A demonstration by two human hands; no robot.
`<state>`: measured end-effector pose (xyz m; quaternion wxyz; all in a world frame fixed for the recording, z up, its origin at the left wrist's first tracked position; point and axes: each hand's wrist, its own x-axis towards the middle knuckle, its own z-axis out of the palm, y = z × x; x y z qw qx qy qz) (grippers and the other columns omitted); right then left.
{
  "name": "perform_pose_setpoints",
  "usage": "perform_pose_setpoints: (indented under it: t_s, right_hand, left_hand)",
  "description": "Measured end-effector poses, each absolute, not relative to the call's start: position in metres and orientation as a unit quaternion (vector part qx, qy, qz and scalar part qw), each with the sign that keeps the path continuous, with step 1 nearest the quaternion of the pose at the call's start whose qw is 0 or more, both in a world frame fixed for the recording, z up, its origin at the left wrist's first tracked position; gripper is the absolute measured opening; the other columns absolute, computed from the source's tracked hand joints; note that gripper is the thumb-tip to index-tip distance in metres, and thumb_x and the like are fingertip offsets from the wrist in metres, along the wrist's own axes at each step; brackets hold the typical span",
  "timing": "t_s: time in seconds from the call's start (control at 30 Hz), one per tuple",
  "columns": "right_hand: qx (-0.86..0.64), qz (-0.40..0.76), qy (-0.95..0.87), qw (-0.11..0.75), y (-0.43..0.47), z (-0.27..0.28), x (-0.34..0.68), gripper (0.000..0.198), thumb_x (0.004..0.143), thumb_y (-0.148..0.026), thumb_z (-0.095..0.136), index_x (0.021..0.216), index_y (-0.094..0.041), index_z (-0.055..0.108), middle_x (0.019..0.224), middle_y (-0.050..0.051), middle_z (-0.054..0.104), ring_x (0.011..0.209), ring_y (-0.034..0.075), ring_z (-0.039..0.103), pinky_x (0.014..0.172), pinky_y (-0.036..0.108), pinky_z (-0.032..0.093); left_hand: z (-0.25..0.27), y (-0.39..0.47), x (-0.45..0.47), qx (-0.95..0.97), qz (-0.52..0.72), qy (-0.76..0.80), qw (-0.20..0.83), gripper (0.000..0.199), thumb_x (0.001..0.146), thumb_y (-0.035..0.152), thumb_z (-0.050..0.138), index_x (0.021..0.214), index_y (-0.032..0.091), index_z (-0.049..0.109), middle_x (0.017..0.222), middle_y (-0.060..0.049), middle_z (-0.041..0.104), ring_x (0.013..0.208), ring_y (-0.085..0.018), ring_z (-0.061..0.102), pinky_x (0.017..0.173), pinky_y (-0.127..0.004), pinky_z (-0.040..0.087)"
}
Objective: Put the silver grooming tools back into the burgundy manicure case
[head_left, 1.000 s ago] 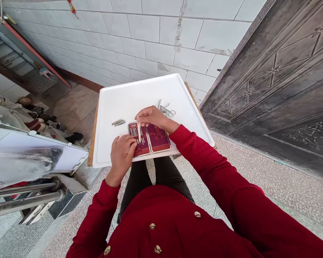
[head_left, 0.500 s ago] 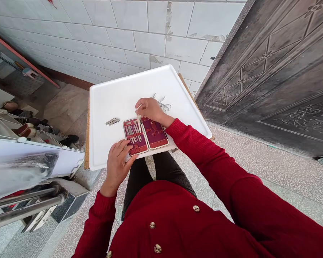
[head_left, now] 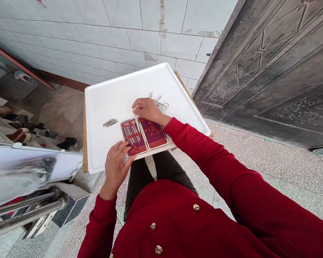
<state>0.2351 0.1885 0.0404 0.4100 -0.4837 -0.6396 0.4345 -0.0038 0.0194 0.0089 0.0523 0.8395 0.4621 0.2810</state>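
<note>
An open manicure case (head_left: 134, 148) with a purple and dark red lining lies at the near edge of a white tray (head_left: 104, 98). Several slim metal tools (head_left: 131, 133) sit under a strap in its left half; the right half has straps and loops. My left hand (head_left: 117, 163) grips the case's near left corner, fingers on top and thumb at the lower edge. Above the case's far side, my right hand (head_left: 148, 110) pinches a narrow pale tool (head_left: 136, 122), its exact kind unclear. Scissors (head_left: 163, 105) lie just beyond that hand, partly hidden, beside another tool with curved tips.
Nail clippers (head_left: 110, 123) rest on the tray left of the case. A tiled wall (head_left: 118, 36) stands behind, and a dark carved door (head_left: 271, 79) is at the right. Shoes (head_left: 20, 135) on a rack and metal rails (head_left: 29, 211) are at the left.
The view has shifted slightly. My right hand keeps its pinch on the pale tool over the case, and my left hand stays on the corner. Little else differs.
</note>
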Motion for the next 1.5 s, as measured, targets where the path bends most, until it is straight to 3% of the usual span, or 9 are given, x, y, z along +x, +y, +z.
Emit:
perform_pose_setpoints:
  t_s: [0.33,0.53,0.93,1.5]
  right_hand:
    - [-0.483,0.445,-0.644,0.391,0.193,0.036,0.235,0.005,0.084,-0.017,0.07,0.089,-0.017,0.07,0.066,-0.002,0.068,0.058,0.014,0.063,0.063,0.028,0.051]
    - [-0.5,0.362,-0.685,0.388,0.188,0.044,0.234,0.01,0.087,-0.013,0.065,0.081,-0.015,0.072,0.08,0.002,0.074,0.074,0.015,0.065,0.07,0.026,0.047]
    - [-0.558,0.274,-0.728,0.289,0.179,0.055,0.225,0.015,0.09,-0.015,0.066,0.091,-0.017,0.08,0.095,0.005,0.08,0.085,0.019,0.069,0.07,0.028,0.043]
    - [-0.509,0.161,-0.824,0.192,0.167,0.054,0.223,0.02,0.095,-0.027,0.065,0.083,-0.017,0.077,0.094,0.008,0.079,0.084,0.022,0.063,0.065,0.033,0.027]
  left_hand:
    - [0.009,0.02,-0.003,0.832,0.275,0.477,0.067,0.029,0.103,0.044,0.064,0.124,0.025,0.07,0.14,-0.01,0.073,0.138,-0.032,0.062,0.118,-0.055,0.048]
    - [0.011,0.02,0.0,0.835,0.282,0.47,0.044,0.026,0.103,0.041,0.065,0.121,0.023,0.07,0.137,-0.011,0.073,0.135,-0.031,0.064,0.115,-0.053,0.051]
    - [0.012,0.021,-0.001,0.841,0.268,0.468,0.033,0.027,0.103,0.041,0.064,0.123,0.023,0.069,0.136,-0.012,0.073,0.135,-0.032,0.064,0.114,-0.054,0.052]
    - [0.012,0.02,-0.002,0.842,0.267,0.468,0.018,0.028,0.104,0.042,0.063,0.125,0.023,0.069,0.137,-0.012,0.073,0.134,-0.032,0.064,0.114,-0.054,0.053]
